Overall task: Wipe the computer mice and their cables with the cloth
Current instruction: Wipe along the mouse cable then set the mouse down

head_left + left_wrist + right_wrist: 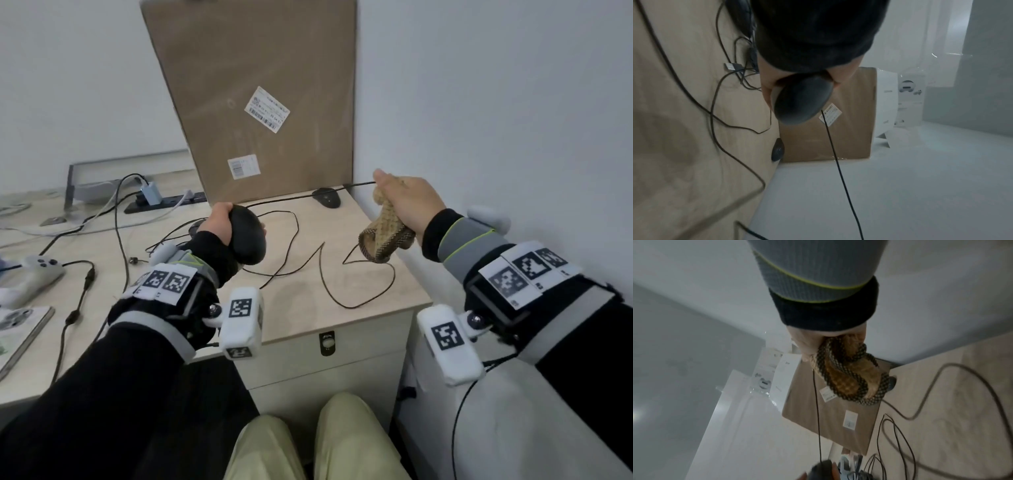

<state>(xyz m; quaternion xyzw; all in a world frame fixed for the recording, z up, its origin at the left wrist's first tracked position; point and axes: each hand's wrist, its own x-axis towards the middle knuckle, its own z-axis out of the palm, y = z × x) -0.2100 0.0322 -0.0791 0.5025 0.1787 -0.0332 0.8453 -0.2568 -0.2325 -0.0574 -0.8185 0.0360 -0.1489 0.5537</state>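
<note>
My left hand point(219, 224) grips a black computer mouse point(247, 241) and holds it up above the light wooden cabinet top point(387, 294). Its thin black cable point(301, 197) runs taut to my right hand point(409, 202), which clutches a bunched tan cloth with a dark checked border point(383, 238) around the cable. The left wrist view shows the mouse point(801, 100) with the cable point(838, 170) leaving its front. The right wrist view shows the cloth point(849, 378) hanging from the fist and the cable point(817, 410). A second black mouse point(327, 197) lies by the box, with loose cable loops point(322, 270) in front.
A tall cardboard box point(253, 102) leans at the back, and a white wall point(496, 120) is close on the right. On the desk to the left are a power strip point(164, 202) with plugs, more cables, a white game controller point(37, 270) and a flat book-like item point(20, 329).
</note>
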